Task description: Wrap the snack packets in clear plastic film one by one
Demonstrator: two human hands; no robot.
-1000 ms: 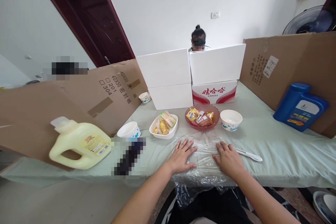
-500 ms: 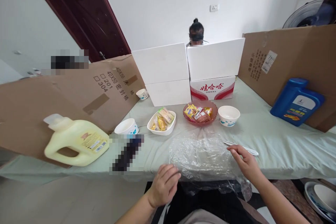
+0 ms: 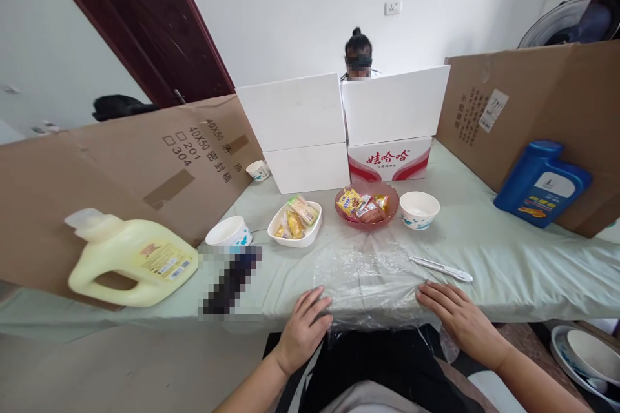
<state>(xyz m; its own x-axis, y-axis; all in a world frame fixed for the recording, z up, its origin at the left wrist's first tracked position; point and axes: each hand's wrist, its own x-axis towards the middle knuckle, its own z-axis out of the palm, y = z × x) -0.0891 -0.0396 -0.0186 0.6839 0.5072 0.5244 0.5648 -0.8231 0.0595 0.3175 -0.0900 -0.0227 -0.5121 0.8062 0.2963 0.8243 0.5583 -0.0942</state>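
Observation:
My left hand (image 3: 304, 330) rests at the table's front edge, fingers stretched out along the left side of a crumpled clear plastic sheet (image 3: 368, 277). On the sheet's right side lies my right hand (image 3: 459, 321), palm down with flat fingers. Neither hand holds anything. Just beyond my right fingers is a slim white utensil (image 3: 443, 268), which looks like tongs. Behind the sheet stands a pink glass bowl (image 3: 340, 214) of wrapped snacks. To its left is a white dish (image 3: 303, 242) with packaged snacks, to its right a white paper bowl (image 3: 419, 211).
A pale yellow jug (image 3: 162, 242), another paper bowl (image 3: 232, 232) and a blurred dark patch stand left. A blue bottle (image 3: 542, 184) is at right. White boxes (image 3: 295, 116) and cardboard panels (image 3: 194, 161) wall the table; a person (image 3: 358, 58) is behind them.
My right hand has come down from a raised, curled pose to lie flat on the sheet. My left fingers have straightened. The sheet looks flatter, and the view has shifted slightly.

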